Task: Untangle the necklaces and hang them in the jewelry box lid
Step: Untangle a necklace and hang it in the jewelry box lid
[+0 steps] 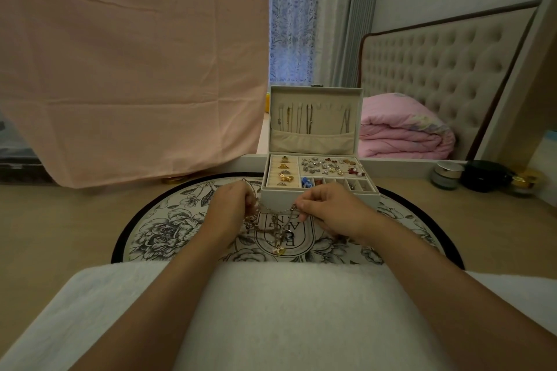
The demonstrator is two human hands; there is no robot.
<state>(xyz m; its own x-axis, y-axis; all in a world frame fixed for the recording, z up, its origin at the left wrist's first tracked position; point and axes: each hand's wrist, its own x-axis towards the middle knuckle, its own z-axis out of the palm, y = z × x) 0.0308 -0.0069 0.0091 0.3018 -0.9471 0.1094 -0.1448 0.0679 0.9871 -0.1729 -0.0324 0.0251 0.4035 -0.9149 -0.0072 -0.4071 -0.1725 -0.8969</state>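
A tangle of thin gold and silver necklaces (272,227) hangs between my two hands above a round floral mat (168,226). My left hand (230,208) grips one side of the bundle and my right hand (327,209) pinches a chain at the other side, so a short length stretches between them. A small gold pendant (278,249) dangles at the bottom. Just behind stands the white jewelry box (370,194), its lid (315,96) upright with several necklaces hung on hooks and a fabric pocket below them. Rings and earrings fill the box tray.
A pink cloth (129,69) hangs over the back left. Cosmetic jars (447,175) and a black pot (483,175) stand at the right of the wooden tabletop. A white towel (271,310) lies across my lap. A bed with a folded pink quilt (404,132) is behind.
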